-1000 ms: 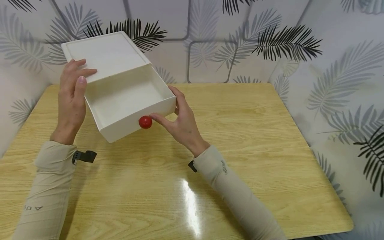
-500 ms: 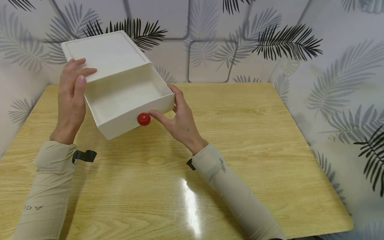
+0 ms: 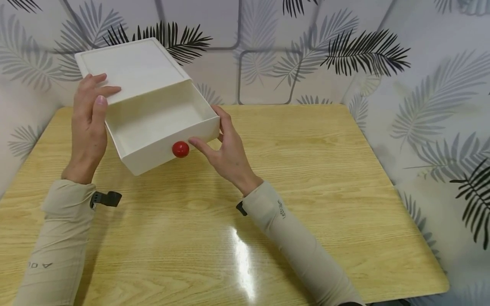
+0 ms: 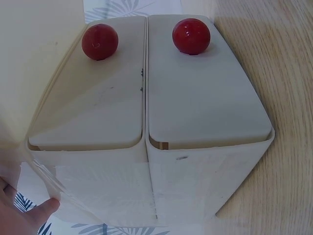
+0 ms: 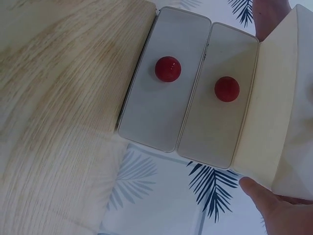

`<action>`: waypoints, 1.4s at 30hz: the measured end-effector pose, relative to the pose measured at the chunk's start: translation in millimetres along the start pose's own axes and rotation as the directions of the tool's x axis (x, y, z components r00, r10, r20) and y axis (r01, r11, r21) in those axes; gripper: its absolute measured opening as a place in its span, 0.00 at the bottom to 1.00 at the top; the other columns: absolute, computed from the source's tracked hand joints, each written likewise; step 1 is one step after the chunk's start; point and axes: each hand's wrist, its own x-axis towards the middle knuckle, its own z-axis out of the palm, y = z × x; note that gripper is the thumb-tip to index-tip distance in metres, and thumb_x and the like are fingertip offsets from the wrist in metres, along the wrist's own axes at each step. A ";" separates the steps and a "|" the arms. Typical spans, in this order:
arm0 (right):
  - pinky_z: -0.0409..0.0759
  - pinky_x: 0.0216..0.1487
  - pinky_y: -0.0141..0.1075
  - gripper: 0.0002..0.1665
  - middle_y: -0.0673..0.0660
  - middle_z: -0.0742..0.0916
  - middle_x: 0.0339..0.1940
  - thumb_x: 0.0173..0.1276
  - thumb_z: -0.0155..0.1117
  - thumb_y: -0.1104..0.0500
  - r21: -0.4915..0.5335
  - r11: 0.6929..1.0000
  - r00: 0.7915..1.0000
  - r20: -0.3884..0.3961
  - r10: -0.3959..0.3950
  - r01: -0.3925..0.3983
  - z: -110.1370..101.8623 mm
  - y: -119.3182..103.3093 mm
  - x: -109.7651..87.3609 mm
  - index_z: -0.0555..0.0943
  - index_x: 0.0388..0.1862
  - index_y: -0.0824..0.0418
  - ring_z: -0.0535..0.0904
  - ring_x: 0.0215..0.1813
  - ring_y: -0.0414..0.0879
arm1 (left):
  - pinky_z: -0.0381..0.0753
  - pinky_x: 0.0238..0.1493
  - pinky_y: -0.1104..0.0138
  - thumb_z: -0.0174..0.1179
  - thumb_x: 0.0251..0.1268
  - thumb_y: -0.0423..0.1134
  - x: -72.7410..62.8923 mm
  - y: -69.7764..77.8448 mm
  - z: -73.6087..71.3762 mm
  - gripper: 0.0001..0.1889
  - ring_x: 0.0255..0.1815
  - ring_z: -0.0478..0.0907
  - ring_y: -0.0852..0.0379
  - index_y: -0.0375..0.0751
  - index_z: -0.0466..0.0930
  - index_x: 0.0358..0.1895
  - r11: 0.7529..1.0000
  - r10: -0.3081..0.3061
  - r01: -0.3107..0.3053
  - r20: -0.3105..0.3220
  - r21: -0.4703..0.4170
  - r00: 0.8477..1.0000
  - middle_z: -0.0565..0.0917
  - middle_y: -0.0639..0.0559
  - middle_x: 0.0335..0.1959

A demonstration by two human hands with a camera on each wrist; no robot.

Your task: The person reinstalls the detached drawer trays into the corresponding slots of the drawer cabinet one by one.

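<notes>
A white drawer unit (image 3: 134, 63) stands at the table's back left. Its top drawer (image 3: 203, 131), with a red knob (image 3: 180, 149), is pulled partway out, and the visible inside is bare. My left hand (image 3: 89, 131) lies along the unit's left side, two extended fingers resting on the top. With my right hand (image 3: 231, 155) I grip the drawer's front right corner, thumb on the front beside the knob and fingers round the side. Below it, the left wrist view has two closed drawers (image 4: 200, 93), each with a red knob (image 4: 191, 36).
The wooden table (image 3: 314, 204) spreads in front and to the right of the unit. Behind it rises a wall (image 3: 268, 25) with a leaf pattern. A dark strap (image 3: 107, 198) circles my left wrist.
The top drawer has slid back a little into the unit, its red knob and front shifting up and left. My right hand has moved along with it; my left hand stays in place.
</notes>
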 end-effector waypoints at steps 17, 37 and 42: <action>0.78 0.71 0.49 0.49 0.59 0.77 0.73 0.68 0.74 0.56 -0.051 0.999 1.000 -0.025 0.003 -0.005 3.6 4.7 4.4 0.59 0.82 0.56 0.76 0.67 0.50 | 0.45 0.84 0.65 0.42 0.78 0.44 0.4 -6.4 0.1 0.25 0.84 0.56 0.56 0.29 0.82 0.58 1.000 -0.004 0.004 0.001 0.005 1.000 0.73 0.42 0.75; 0.77 0.73 0.49 0.46 0.58 0.77 0.72 0.70 0.72 0.57 -0.022 1.000 1.000 -0.020 0.013 -0.013 10.3 11.3 12.1 0.59 0.81 0.59 0.75 0.68 0.49 | 0.44 0.84 0.66 0.41 0.78 0.43 -0.3 0.1 -0.4 0.25 0.84 0.56 0.56 0.30 0.82 0.59 1.000 -0.005 0.005 -0.001 -0.005 1.000 0.73 0.42 0.75; 0.76 0.73 0.49 0.45 0.57 0.78 0.71 0.70 0.72 0.56 -0.020 0.999 0.999 -0.026 0.024 -0.024 11.6 11.1 13.0 0.60 0.80 0.59 0.75 0.67 0.48 | 0.44 0.84 0.66 0.41 0.78 0.44 0.7 -8.8 -0.7 0.25 0.84 0.56 0.57 0.31 0.83 0.59 1.000 -0.009 0.009 0.000 0.001 1.000 0.73 0.44 0.75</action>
